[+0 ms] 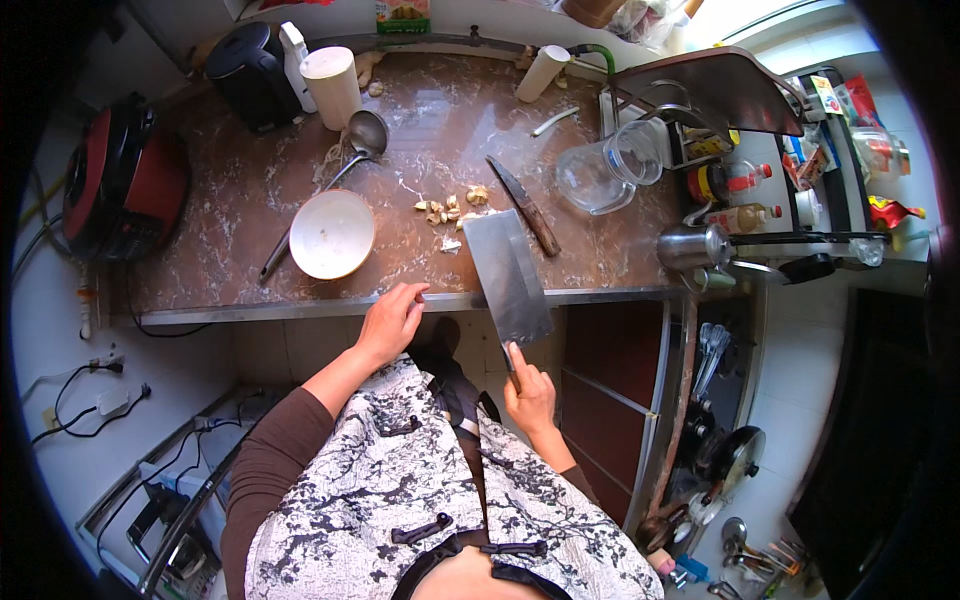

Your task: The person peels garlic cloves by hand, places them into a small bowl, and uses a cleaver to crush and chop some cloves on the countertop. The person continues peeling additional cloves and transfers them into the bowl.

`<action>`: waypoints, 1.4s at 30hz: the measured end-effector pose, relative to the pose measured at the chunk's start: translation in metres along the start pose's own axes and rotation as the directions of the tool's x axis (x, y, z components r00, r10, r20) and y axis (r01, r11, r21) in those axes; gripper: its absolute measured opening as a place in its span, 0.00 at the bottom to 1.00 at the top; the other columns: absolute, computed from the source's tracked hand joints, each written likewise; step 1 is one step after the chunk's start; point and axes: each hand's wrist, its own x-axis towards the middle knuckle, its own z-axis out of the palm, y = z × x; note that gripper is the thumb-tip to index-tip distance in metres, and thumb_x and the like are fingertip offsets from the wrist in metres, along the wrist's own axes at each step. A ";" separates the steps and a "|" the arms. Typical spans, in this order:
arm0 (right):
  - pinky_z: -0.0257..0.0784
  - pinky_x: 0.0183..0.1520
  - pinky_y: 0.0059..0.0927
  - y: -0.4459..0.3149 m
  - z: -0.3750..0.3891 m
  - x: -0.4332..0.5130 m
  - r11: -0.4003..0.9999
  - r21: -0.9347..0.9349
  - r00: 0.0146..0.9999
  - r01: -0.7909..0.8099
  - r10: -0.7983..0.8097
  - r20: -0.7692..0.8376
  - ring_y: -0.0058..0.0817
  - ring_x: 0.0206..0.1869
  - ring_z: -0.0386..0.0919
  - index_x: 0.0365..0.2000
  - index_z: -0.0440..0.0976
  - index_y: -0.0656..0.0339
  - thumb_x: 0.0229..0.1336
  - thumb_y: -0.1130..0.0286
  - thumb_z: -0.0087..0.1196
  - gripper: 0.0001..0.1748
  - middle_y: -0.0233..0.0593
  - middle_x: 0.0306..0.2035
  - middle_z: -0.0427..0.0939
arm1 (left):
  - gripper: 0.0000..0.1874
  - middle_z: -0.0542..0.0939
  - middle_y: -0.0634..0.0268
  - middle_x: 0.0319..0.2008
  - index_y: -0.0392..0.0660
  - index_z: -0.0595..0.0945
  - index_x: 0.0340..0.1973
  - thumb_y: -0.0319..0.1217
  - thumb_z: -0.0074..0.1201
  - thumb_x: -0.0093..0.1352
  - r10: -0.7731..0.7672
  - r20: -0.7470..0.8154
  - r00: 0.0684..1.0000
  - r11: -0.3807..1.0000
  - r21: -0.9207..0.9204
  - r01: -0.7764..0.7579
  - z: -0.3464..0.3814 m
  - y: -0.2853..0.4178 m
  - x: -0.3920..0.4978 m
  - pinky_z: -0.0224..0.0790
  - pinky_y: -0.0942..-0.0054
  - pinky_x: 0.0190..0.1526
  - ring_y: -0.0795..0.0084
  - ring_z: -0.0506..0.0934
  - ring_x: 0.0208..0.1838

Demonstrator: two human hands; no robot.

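Observation:
My right hand (pixel 531 391) grips the handle of a broad cleaver (pixel 508 276), whose blade reaches over the counter's front edge. Past the blade's far end lie several garlic cloves (pixel 442 210) and a garlic bulb (pixel 476 196). A small white scrap (pixel 451 245) is beside them. My left hand (pixel 391 321) rests near the counter edge with its fingers curled, holding nothing that I can see. A white bowl (pixel 332 234) stands beyond it, with a metal ladle (pixel 367 133) behind. To the right of the garlic lies a knife with a wooden handle (pixel 537 223).
On the marbled counter (pixel 225 255), a red rice cooker (pixel 124 184), a black kettle (pixel 253 75) and a white canister (pixel 331 86) stand left. A glass pitcher (pixel 600 172), a white cup (pixel 543 73) and a steel pot (pixel 691 247) are right.

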 end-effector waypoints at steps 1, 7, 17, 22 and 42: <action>0.64 0.32 0.39 0.004 0.008 0.001 1.000 -0.012 1.000 0.007 -0.007 0.000 0.39 0.25 0.68 0.64 0.68 0.49 0.48 0.78 0.56 0.38 0.38 0.25 0.70 | 0.16 0.78 0.58 0.39 0.43 0.76 0.52 0.26 0.51 0.68 -0.008 -0.022 1.000 1.000 0.002 0.009 0.003 0.001 0.003 0.70 0.62 0.45 0.56 0.78 0.42; 0.63 0.34 0.37 0.031 0.040 0.015 0.997 -0.060 0.999 0.040 -0.038 0.023 0.35 0.27 0.69 0.63 0.69 0.45 0.47 0.78 0.56 0.38 0.34 0.28 0.72 | 0.16 0.78 0.56 0.43 0.41 0.77 0.52 0.24 0.49 0.69 -0.041 -0.132 0.990 0.999 -0.007 0.040 0.019 -0.011 0.022 0.70 0.63 0.48 0.56 0.78 0.45; 0.61 0.32 0.37 0.034 0.026 0.036 0.995 -0.034 0.994 0.093 -0.095 -0.049 0.34 0.26 0.69 0.62 0.70 0.47 0.46 0.78 0.56 0.38 0.34 0.26 0.70 | 0.16 0.76 0.55 0.49 0.41 0.77 0.51 0.23 0.46 0.68 -0.033 -0.412 0.911 0.999 -0.043 0.017 0.031 -0.012 0.095 0.68 0.61 0.54 0.53 0.75 0.54; 0.64 0.32 0.40 0.054 0.043 0.043 0.998 0.008 0.998 0.057 -0.058 0.033 0.40 0.26 0.70 0.64 0.67 0.44 0.46 0.77 0.54 0.40 0.39 0.25 0.70 | 0.16 0.77 0.54 0.49 0.40 0.76 0.52 0.22 0.45 0.68 -0.143 -0.378 0.915 0.981 -0.178 0.080 0.039 -0.009 0.070 0.69 0.62 0.53 0.56 0.76 0.53; 0.61 0.32 0.34 0.023 0.023 0.066 0.975 -0.012 0.967 0.220 -0.219 -0.126 0.32 0.26 0.73 0.65 0.65 0.59 0.38 0.83 0.55 0.45 0.35 0.34 0.81 | 0.17 0.76 0.56 0.48 0.42 0.77 0.51 0.23 0.50 0.66 -0.170 -0.323 0.931 0.983 -0.126 0.135 0.041 -0.021 0.006 0.67 0.61 0.56 0.54 0.75 0.54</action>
